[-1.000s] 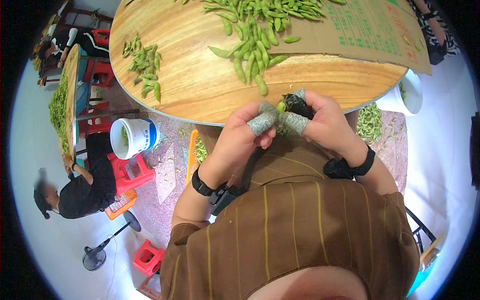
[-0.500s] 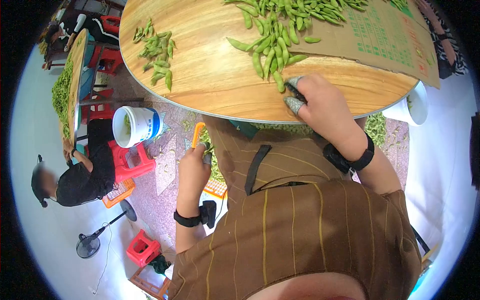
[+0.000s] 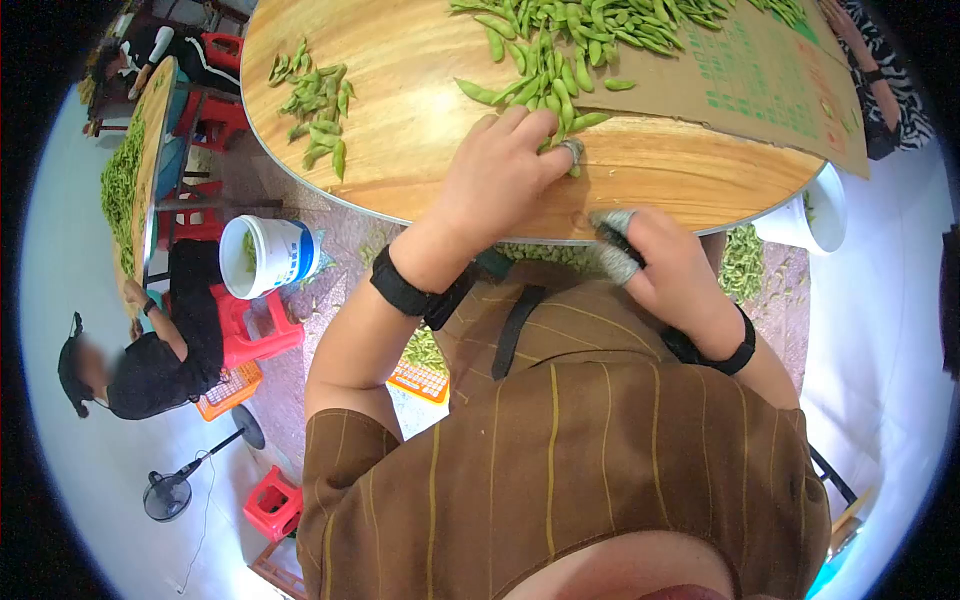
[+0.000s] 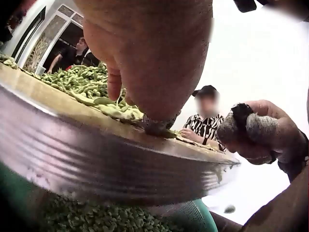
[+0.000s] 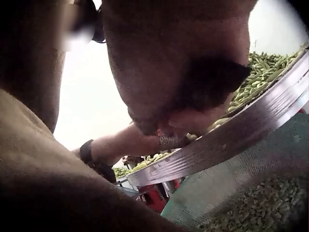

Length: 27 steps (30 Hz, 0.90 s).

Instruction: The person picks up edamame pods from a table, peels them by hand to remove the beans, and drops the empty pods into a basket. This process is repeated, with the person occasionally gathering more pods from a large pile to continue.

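My left hand [image 3: 500,180] reaches over the near end of a heap of green edamame pods [image 3: 590,30] on the round wooden table. Its grey-wrapped thumb and bent fingers close on a pod [image 3: 575,172], mostly hidden under them. Held apart at the table's near edge, my right hand [image 3: 665,255] has bent fingers and grey wraps on thumb and finger, slightly blurred. Something black shows between those wraps; I cannot tell whether it is held or worn. In the left wrist view a small pale-green piece [image 4: 230,209] is in mid-air below the right hand.
Shelled beans fill a green container [image 5: 181,210] under the metal-rimmed table edge. A smaller group of pods [image 3: 320,105] lies left, cardboard [image 3: 740,90] right. White buckets [image 3: 270,258] stand on both sides. Other people sit around, one at another pod-covered table [image 3: 150,90].
The hands were together over the lap around a green pod. They parted; the left dropped beside the lap, then came up to the heap. The right touched the table by the pods, then drew back.
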Each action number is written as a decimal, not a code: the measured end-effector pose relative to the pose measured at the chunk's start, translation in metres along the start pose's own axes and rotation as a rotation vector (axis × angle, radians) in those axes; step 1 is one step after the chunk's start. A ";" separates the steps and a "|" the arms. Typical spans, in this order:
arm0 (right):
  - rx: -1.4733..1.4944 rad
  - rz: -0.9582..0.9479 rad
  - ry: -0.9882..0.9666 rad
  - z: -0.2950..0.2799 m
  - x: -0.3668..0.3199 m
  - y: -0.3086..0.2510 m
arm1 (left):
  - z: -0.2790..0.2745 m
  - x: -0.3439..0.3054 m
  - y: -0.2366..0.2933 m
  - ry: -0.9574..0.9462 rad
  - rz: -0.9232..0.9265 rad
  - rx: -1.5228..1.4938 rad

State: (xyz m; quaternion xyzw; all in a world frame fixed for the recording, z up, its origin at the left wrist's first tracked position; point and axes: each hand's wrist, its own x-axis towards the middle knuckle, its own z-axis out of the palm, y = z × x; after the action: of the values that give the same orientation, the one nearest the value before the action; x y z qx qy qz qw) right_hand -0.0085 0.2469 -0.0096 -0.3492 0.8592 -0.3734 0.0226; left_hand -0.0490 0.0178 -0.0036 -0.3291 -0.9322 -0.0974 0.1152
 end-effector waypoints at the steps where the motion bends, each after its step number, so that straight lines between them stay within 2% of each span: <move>1: 0.001 0.003 0.007 -0.001 -0.001 0.001 | 0.003 0.002 -0.002 -0.003 0.007 0.002; 3: 0.216 0.219 0.075 -0.002 -0.003 0.002 | 0.010 0.006 -0.001 0.168 -0.113 -0.331; 4: 0.281 0.232 0.066 -0.004 -0.003 0.005 | 0.010 0.009 0.000 0.164 -0.109 -0.330; 6: 0.353 0.272 0.054 -0.009 0.000 0.005 | 0.005 0.012 0.005 0.430 -0.195 -0.444; 7: 0.423 0.308 0.035 -0.011 0.001 0.005 | 0.001 0.013 0.009 0.427 -0.195 -0.445; 9: 0.446 0.342 0.022 -0.011 0.005 0.010 | -0.007 0.015 0.018 0.406 -0.514 -1.158; 10: 0.464 0.372 0.012 -0.011 0.007 0.011 | -0.010 0.015 0.020 0.394 -0.600 -1.344; 11: 0.464 0.369 0.014 -0.014 0.010 0.008 | -0.011 0.014 0.023 0.395 -0.597 -1.342; 13: 0.612 0.484 0.041 -0.023 0.018 -0.001 | -0.010 0.013 0.031 0.202 -0.819 -1.756; 14: 0.613 0.489 0.045 -0.023 0.017 0.001 | -0.012 0.010 0.035 0.101 -0.826 -1.806; 16: 0.656 0.375 0.104 -0.021 0.018 0.005 | -0.008 0.003 0.043 0.039 -0.857 -1.790; 17: 0.657 0.377 0.107 -0.021 0.018 0.006 | -0.005 0.001 0.045 -0.013 -0.887 -1.774; 19: 0.751 0.351 -0.016 -0.021 0.018 0.007 | -0.003 0.000 0.048 -0.039 -0.905 -1.735; 20: 0.750 0.351 -0.018 -0.021 0.018 0.006 | 0.000 -0.002 0.048 -0.081 -0.863 -1.654; 23: 0.833 0.427 -0.053 -0.024 0.019 0.002 | 0.002 -0.004 0.049 -0.120 -0.809 -1.549; 25: 0.911 0.554 -0.151 -0.027 0.017 0.002 | 0.004 -0.008 0.051 -0.122 -0.798 -1.522; 27: 0.934 0.559 -0.143 -0.027 0.017 -0.002 | 0.007 -0.013 0.054 0.126 -0.456 -0.863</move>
State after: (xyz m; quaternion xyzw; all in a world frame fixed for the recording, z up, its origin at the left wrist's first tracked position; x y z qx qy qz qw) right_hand -0.0289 0.2524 0.0148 -0.0850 0.6583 -0.6704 0.3317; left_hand -0.0059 0.0536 -0.0076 -0.1277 -0.8462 -0.5174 0.0001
